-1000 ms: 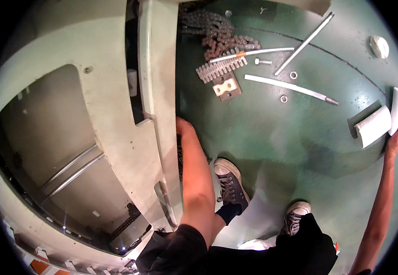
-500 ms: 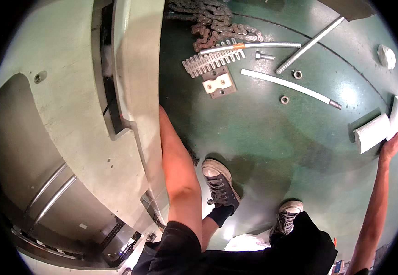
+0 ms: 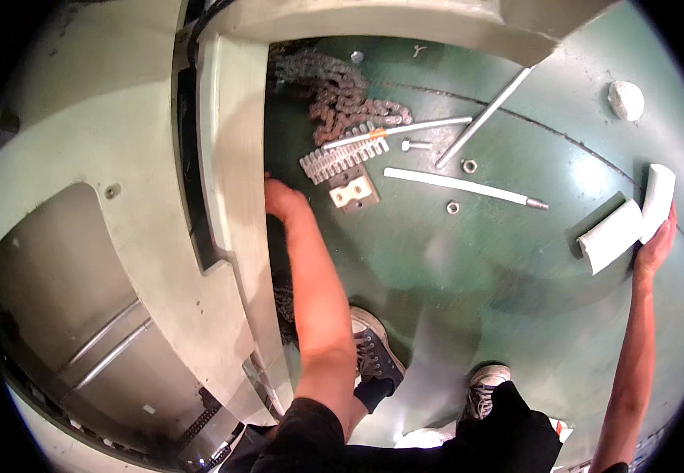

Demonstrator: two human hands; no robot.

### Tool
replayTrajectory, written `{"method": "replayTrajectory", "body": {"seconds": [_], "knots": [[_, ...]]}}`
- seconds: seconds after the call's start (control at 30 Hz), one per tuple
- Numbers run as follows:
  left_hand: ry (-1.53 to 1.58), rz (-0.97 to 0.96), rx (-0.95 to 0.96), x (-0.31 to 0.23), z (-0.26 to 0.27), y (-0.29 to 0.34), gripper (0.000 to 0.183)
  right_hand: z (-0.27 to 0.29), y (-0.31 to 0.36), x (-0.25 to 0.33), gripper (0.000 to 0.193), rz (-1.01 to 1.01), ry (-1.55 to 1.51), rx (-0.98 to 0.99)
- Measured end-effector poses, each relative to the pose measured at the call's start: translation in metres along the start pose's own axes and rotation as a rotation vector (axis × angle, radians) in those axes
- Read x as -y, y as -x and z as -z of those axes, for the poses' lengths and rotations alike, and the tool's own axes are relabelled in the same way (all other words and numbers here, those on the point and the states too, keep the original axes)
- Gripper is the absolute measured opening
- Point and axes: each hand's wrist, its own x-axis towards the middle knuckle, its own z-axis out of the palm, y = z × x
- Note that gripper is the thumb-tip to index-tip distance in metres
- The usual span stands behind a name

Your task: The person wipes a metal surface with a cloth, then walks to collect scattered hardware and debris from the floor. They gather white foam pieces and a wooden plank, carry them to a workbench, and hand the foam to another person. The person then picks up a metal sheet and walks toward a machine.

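Observation:
My left hand reaches down beside the upright beige machine frame. Its fingers pass behind the frame's edge, so I cannot see what they touch. Far to the right, my right hand is closed on a white rounded length, thumb against its near end. A second white rounded piece lies on the green floor just left of it, almost touching.
A rusty roller chain is heaped behind a row of clear terminal strips and a dark block with a cream insert. Metal rods, a bolt, two nuts and a white tube lie nearby. A white lump sits far right.
The view has shifted, bringing the frame's top beam into sight. More of my left hand now shows past the frame edge. My right hand stays on the white rounded length.

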Motion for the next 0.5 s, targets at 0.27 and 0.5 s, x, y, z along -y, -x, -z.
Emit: {"method": "replayTrajectory", "body": {"seconds": [0.27,0.5], "knots": [[-0.071,0.101,-0.065,-0.027,-0.074,-0.054,0.038,-0.004,-0.006,0.009,0.045,0.076,-0.003,0.02],[-0.002,0.081,0.062,-0.062,-0.094,0.002,0.041,-0.006,-0.006,0.019,0.046,0.094,0.01,-0.004]]}}
